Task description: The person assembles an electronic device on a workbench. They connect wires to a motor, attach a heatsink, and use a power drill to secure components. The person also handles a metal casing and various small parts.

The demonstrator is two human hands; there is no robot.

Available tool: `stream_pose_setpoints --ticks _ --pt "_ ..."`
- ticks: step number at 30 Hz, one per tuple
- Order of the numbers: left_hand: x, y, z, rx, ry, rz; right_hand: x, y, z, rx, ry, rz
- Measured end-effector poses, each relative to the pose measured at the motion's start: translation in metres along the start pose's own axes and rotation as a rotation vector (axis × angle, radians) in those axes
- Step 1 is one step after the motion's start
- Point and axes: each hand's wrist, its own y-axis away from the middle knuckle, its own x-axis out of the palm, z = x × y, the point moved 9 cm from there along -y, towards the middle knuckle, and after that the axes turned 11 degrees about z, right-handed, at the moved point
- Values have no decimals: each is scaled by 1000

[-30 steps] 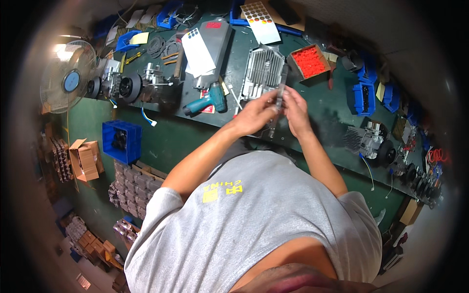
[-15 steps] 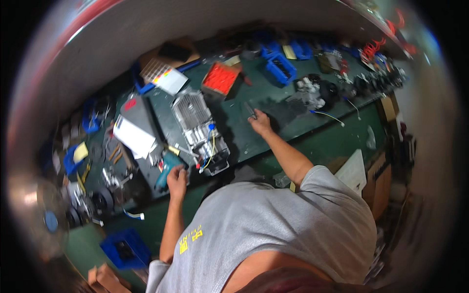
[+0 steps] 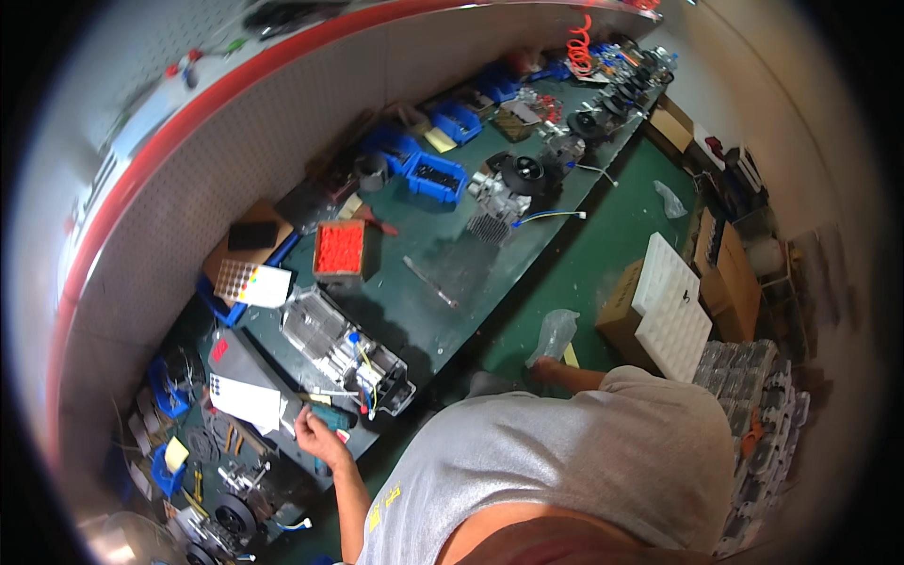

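My left hand (image 3: 318, 437) is at the near edge of the bench, beside the white paper sheet (image 3: 247, 400) and a teal power tool (image 3: 331, 417). Its fingers are curled together; what they hold, if anything, is too small to make out. Just beyond lies a finned silver metal housing (image 3: 344, 350) with a blue connector and coloured wires. My right hand (image 3: 546, 370) is low, off the bench, at the end of a clear plastic bag (image 3: 557, 331); its fingers are hard to see. A long thin metal tool (image 3: 431, 282) lies on the bench.
An open box of red parts (image 3: 339, 250) and blue bins (image 3: 436, 177) stand along the back. Finned assemblies with black wheels (image 3: 523, 175) line the far right of the bench. On the floor side are a white foam tray (image 3: 673, 306), cartons (image 3: 730, 273) and stacked metal castings (image 3: 739, 386).
The view has swung to the right. My right hand has left the thin tool on the bench and come back toward the plastic bag. My left hand remains near the power tool.
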Motion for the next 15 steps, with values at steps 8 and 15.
stream_pose_setpoints --ticks 8,15 --pt "99 15 -110 211 20 -38 -143 66 -51 -112 -1125 -608" --pt "316 82 -165 261 -25 626 -80 111 -160 -6 -1502 -954"
